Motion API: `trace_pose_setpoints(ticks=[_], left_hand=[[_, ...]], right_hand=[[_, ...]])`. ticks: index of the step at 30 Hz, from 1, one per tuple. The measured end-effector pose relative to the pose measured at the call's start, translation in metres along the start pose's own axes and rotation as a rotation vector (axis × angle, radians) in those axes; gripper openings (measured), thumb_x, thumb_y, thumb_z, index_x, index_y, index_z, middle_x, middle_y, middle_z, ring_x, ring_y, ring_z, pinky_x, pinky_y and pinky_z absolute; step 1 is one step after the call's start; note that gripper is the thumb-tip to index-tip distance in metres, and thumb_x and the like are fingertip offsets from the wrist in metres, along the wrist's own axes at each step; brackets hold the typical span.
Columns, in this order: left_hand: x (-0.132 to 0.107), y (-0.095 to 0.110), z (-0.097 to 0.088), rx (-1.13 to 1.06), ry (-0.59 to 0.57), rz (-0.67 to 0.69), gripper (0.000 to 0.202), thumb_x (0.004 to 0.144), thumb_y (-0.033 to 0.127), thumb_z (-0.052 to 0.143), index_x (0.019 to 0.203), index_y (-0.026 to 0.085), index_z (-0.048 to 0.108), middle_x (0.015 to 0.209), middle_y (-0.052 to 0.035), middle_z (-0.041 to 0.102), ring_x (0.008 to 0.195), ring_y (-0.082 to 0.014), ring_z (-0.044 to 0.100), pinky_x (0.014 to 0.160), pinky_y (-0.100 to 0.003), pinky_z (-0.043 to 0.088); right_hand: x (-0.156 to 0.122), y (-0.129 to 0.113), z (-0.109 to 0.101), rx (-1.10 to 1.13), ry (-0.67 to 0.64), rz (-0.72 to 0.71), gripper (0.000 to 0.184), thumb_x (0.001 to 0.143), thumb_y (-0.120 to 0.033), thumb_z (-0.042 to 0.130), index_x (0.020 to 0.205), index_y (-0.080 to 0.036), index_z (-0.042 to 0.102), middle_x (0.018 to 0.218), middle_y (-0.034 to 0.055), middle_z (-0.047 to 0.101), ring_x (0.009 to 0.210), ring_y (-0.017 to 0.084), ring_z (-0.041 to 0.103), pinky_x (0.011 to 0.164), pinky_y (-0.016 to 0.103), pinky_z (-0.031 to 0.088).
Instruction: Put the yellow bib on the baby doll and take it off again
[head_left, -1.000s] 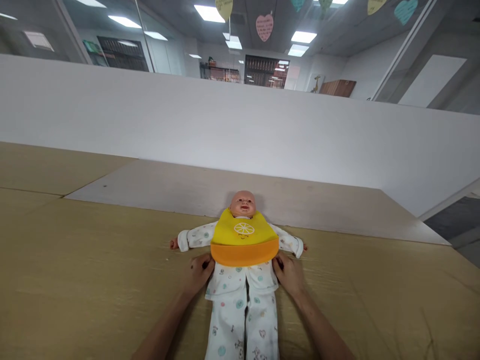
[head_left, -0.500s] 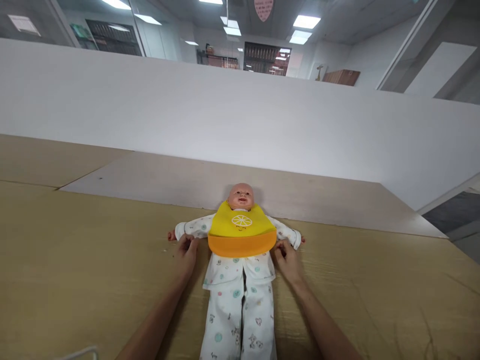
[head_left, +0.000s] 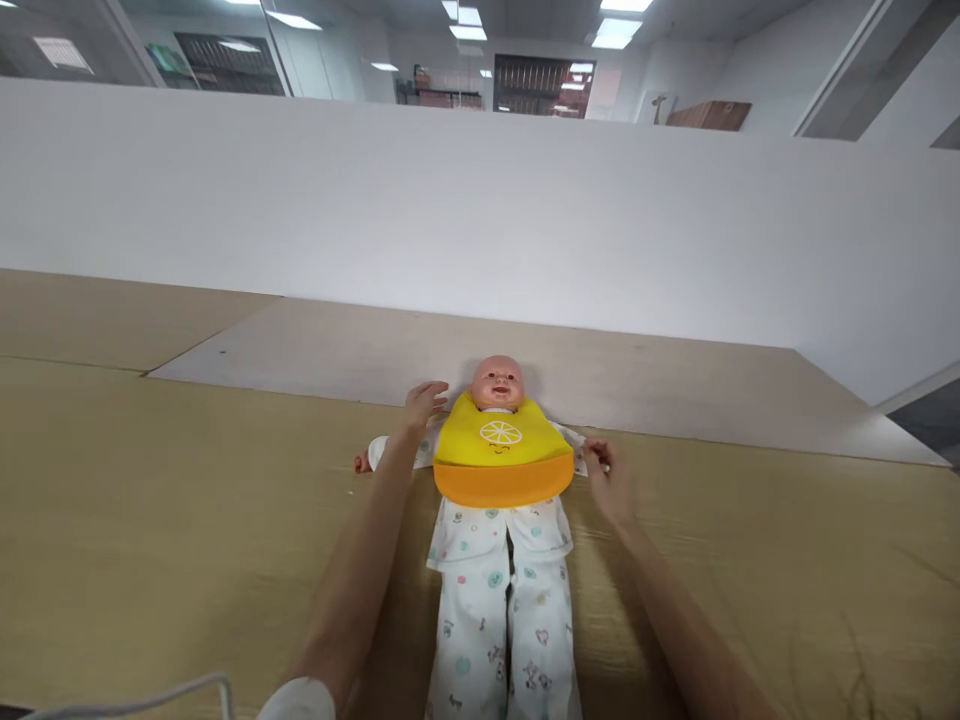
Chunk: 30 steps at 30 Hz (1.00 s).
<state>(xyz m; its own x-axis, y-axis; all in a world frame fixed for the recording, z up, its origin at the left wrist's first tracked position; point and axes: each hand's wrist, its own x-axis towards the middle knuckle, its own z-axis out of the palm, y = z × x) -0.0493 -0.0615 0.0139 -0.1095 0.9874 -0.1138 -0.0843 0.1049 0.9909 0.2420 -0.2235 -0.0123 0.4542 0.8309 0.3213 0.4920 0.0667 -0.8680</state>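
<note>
A baby doll [head_left: 498,382] in white printed pyjamas lies on its back on the tan table [head_left: 165,520], arms out to the sides. A yellow bib with an orange pocket [head_left: 501,455] covers its chest. My left hand [head_left: 424,403] hovers by the doll's shoulder, just left of the bib's neck, fingers apart and holding nothing. My right hand [head_left: 604,476] rests at the doll's sleeve cuff on the right, fingers curled around the cuff.
A white partition wall [head_left: 480,220] runs behind the table. A paler board [head_left: 315,350] lies at the back of the tabletop. A white cable [head_left: 150,695] shows at the bottom left edge. Office rooms and ceiling lights lie beyond.
My left hand has moved up from the doll's waist, past its sleeve, to its shoulder near the bib's neck. My right hand has slid outward from the waist to the sleeve cuff.
</note>
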Motion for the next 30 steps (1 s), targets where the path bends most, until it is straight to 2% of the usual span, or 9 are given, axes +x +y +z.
trace_pose_setpoints(ticks=[2, 5, 9, 12, 15, 18, 23, 27, 30], left_hand=[[0.002, 0.001, 0.005, 0.005, -0.092, -0.016, 0.032, 0.062, 0.04, 0.066, 0.087, 0.019, 0.069, 0.109, -0.01, 0.07, 0.084, -0.0209, 0.068, 0.071, -0.03, 0.052], [0.005, 0.004, 0.013, 0.008, -0.139, -0.028, 0.037, 0.062, 0.041, 0.068, 0.093, 0.02, 0.071, 0.113, -0.0094, 0.07, 0.087, -0.0225, 0.068, 0.068, -0.029, 0.051], [0.013, 0.0, 0.021, 0.083, -0.17, -0.113, 0.046, 0.065, 0.043, 0.067, 0.107, 0.023, 0.069, 0.112, -0.0084, 0.071, 0.091, -0.0243, 0.068, 0.068, -0.029, 0.05], [0.025, -0.01, 0.027, 0.138, -0.252, -0.029, 0.043, 0.068, 0.045, 0.064, 0.103, 0.021, 0.071, 0.112, -0.008, 0.072, 0.1, -0.0263, 0.065, 0.079, -0.034, 0.05], [0.036, -0.018, 0.034, 0.149, -0.338, 0.109, 0.039, 0.072, 0.047, 0.059, 0.094, 0.018, 0.072, 0.114, -0.0085, 0.071, 0.111, -0.0275, 0.06, 0.096, -0.037, 0.045], [0.043, -0.023, 0.04, 0.124, -0.344, 0.138, 0.042, 0.076, 0.048, 0.056, 0.099, 0.016, 0.071, 0.12, -0.0088, 0.069, 0.118, -0.0272, 0.056, 0.103, -0.037, 0.039], [0.042, -0.024, 0.041, 0.128, -0.349, 0.111, 0.043, 0.078, 0.049, 0.057, 0.102, 0.015, 0.07, 0.123, -0.0086, 0.068, 0.121, -0.0274, 0.054, 0.105, -0.036, 0.039], [0.039, -0.02, 0.038, 0.035, -0.371, 0.099, 0.038, 0.076, 0.045, 0.064, 0.1, 0.017, 0.072, 0.119, -0.0084, 0.07, 0.12, -0.0279, 0.055, 0.103, -0.037, 0.041], [0.034, -0.013, 0.039, 0.016, -0.372, 0.108, 0.037, 0.077, 0.043, 0.064, 0.103, 0.017, 0.071, 0.115, -0.0069, 0.071, 0.121, -0.0277, 0.055, 0.102, -0.037, 0.042]], right_hand=[[0.022, -0.006, 0.007, 0.037, -0.001, 0.02, 0.033, 0.08, -0.043, 0.048, 0.091, -0.015, 0.063, 0.092, 0.0082, 0.067, 0.081, 0.017, 0.059, 0.075, 0.029, 0.045], [0.06, -0.013, 0.027, 0.066, -0.056, 0.035, 0.037, 0.077, -0.045, 0.049, 0.09, -0.015, 0.066, 0.094, 0.0091, 0.068, 0.086, 0.019, 0.06, 0.08, 0.031, 0.045], [0.104, -0.014, 0.066, 0.059, -0.245, 0.133, 0.04, 0.075, -0.047, 0.048, 0.09, -0.015, 0.067, 0.1, 0.0085, 0.068, 0.088, 0.019, 0.06, 0.079, 0.03, 0.045], [0.122, -0.011, 0.091, 0.058, -0.378, 0.124, 0.043, 0.078, -0.052, 0.047, 0.084, -0.014, 0.067, 0.093, 0.0079, 0.069, 0.087, 0.02, 0.06, 0.077, 0.029, 0.047], [0.128, -0.01, 0.108, 0.139, -0.502, 0.094, 0.045, 0.082, -0.053, 0.046, 0.087, -0.014, 0.069, 0.097, 0.0079, 0.071, 0.093, 0.021, 0.061, 0.084, 0.031, 0.048], [0.129, -0.01, 0.115, 0.285, -0.574, 0.079, 0.044, 0.086, -0.052, 0.046, 0.101, -0.016, 0.068, 0.116, 0.0071, 0.068, 0.108, 0.02, 0.06, 0.096, 0.032, 0.046], [0.123, -0.017, 0.118, 0.453, -0.58, 0.161, 0.052, 0.086, -0.06, 0.048, 0.115, -0.02, 0.065, 0.129, 0.0049, 0.061, 0.119, 0.019, 0.057, 0.106, 0.035, 0.042], [0.117, -0.025, 0.116, 0.524, -0.533, 0.203, 0.057, 0.082, -0.063, 0.053, 0.116, -0.018, 0.065, 0.129, 0.0065, 0.061, 0.119, 0.021, 0.058, 0.108, 0.039, 0.042], [0.115, -0.03, 0.113, 0.522, -0.48, 0.174, 0.059, 0.08, -0.063, 0.056, 0.118, -0.019, 0.065, 0.133, 0.0049, 0.058, 0.126, 0.021, 0.053, 0.114, 0.04, 0.036]])
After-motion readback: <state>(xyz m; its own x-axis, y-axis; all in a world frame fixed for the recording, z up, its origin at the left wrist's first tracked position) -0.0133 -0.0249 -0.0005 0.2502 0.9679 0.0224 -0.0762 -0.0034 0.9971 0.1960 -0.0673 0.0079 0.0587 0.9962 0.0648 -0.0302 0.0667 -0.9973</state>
